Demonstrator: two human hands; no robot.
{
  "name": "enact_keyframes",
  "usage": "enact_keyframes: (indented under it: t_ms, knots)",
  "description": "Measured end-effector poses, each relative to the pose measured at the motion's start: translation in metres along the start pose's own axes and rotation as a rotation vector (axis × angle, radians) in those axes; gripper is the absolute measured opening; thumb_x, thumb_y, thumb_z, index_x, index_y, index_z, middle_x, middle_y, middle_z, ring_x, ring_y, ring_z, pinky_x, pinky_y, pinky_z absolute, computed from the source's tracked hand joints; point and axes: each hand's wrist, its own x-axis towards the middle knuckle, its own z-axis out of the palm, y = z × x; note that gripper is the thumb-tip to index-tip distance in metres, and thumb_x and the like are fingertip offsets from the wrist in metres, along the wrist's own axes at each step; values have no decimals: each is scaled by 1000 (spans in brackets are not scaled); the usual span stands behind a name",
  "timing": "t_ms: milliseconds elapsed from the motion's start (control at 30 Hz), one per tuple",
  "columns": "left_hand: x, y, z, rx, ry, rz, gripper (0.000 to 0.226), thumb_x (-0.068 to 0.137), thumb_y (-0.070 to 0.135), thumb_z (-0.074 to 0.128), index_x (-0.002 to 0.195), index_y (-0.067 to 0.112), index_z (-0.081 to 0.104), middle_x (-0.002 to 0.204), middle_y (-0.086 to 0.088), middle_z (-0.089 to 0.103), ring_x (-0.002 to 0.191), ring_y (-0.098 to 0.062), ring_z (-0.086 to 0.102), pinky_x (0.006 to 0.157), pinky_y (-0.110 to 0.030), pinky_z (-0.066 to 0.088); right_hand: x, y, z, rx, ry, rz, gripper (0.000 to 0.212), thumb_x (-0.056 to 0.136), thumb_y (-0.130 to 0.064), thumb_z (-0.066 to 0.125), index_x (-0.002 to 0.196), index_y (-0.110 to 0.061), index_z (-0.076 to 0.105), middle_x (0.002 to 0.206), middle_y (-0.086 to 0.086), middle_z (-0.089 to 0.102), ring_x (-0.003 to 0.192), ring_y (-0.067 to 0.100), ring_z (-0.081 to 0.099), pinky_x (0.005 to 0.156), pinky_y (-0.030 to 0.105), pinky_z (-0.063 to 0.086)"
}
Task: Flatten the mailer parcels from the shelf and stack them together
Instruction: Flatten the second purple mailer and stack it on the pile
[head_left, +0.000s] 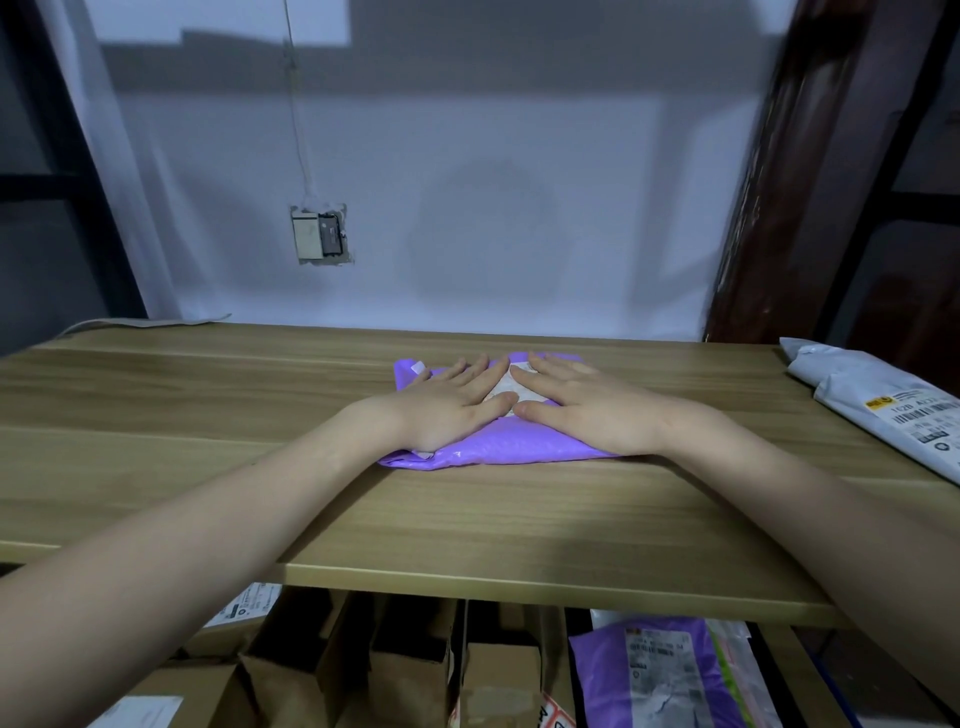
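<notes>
A purple mailer parcel (498, 451) with a white label lies on the wooden shelf board (467, 525), near its middle. My left hand (447, 405) presses flat on the parcel's left half, fingers straight. On the right half my right hand (582, 408) lies flat the same way, and the two thumbs nearly touch over the label. A grey-white mailer parcel (883, 405) with a barcode label lies at the board's right end. Another purple mailer (660, 675) stands on the shelf below, at the right.
Several brown cardboard boxes (395, 660) fill the lower shelf under the board. A white wall with an open socket box (319, 235) is behind. A dark wooden frame (779, 182) rises at the right, and a dark metal upright (78, 171) at the left.
</notes>
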Motion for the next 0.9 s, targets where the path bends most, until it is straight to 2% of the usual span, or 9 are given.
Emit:
enact_keyframes:
  t_ms: [100, 267, 367, 500, 567, 667, 733, 800, 900]
  knots:
    - [3, -1, 3, -100, 68, -23, 57, 99, 48, 13, 149, 32, -9, 160, 5, -9, 147, -14, -10, 116, -46, -8, 1, 1, 2, 25, 8, 3, 60, 96, -52, 28, 149, -32, 10, 159, -9, -2, 146, 8, -7, 119, 31, 0]
    - [3, -1, 7, -127, 128, -39, 58, 98, 51, 18, 149, 36, -5, 159, 7, -13, 146, -11, -10, 117, -49, -5, 0, 0, 3, 19, 32, 5, 59, 96, -50, 29, 149, -31, 12, 159, -7, -1, 146, 10, -6, 117, 29, 0]
    - [2, 1, 7, -97, 204, -108, 66, 94, 59, 20, 149, 34, -5, 159, 5, -15, 147, -18, -9, 116, -54, -3, 0, -2, 3, 29, 52, 17, 57, 97, -47, 32, 149, -28, 18, 160, -3, 4, 147, 13, -3, 116, 29, 1]
    - [-3, 4, 5, -192, 270, -295, 78, 87, 72, 18, 150, 32, -6, 160, -1, -8, 147, -33, -2, 115, -56, 1, -2, -3, 2, 26, 118, 2, 51, 96, -43, 41, 143, -24, 35, 154, 2, 28, 144, 21, 15, 117, 35, 14]
    - [-6, 2, 5, -237, 280, -405, 79, 88, 70, 20, 150, 28, -4, 159, -11, 8, 144, -38, 10, 115, -53, 12, -12, -3, -1, 23, 181, 14, 50, 94, -39, 47, 139, -18, 42, 145, 4, 39, 138, 24, 24, 114, 35, 20]
    - [-19, 2, 4, -275, 326, -422, 82, 90, 59, 40, 150, 17, 4, 142, -17, 44, 133, -36, 37, 105, -41, 34, -37, 3, -5, 54, 299, 32, 48, 87, -38, 59, 129, -18, 50, 122, 3, 47, 128, 22, 33, 104, 28, 29]
    - [-29, 13, 4, -438, 403, -333, 81, 87, 44, 59, 148, 13, 15, 129, -12, 56, 121, -30, 50, 95, -34, 40, -58, 9, -6, 92, 344, 55, 48, 82, -39, 65, 124, -19, 52, 109, -2, 39, 122, 19, 34, 94, 22, 29]
    - [-37, 32, 4, -628, 500, -265, 77, 82, 24, 70, 143, 12, 24, 119, -7, 59, 109, -24, 56, 93, -32, 43, -81, 16, -6, 129, 376, 78, 50, 78, -41, 70, 121, -21, 54, 109, -3, 36, 122, 19, 34, 94, 22, 27]
    - [-47, 62, 6, -994, 644, -207, 68, 80, 2, 68, 136, 13, 31, 105, -1, 54, 93, -21, 57, 86, -36, 48, -115, 23, -4, 212, 424, 94, 50, 75, -40, 72, 119, -24, 55, 114, -1, 36, 122, 19, 35, 98, 25, 28]
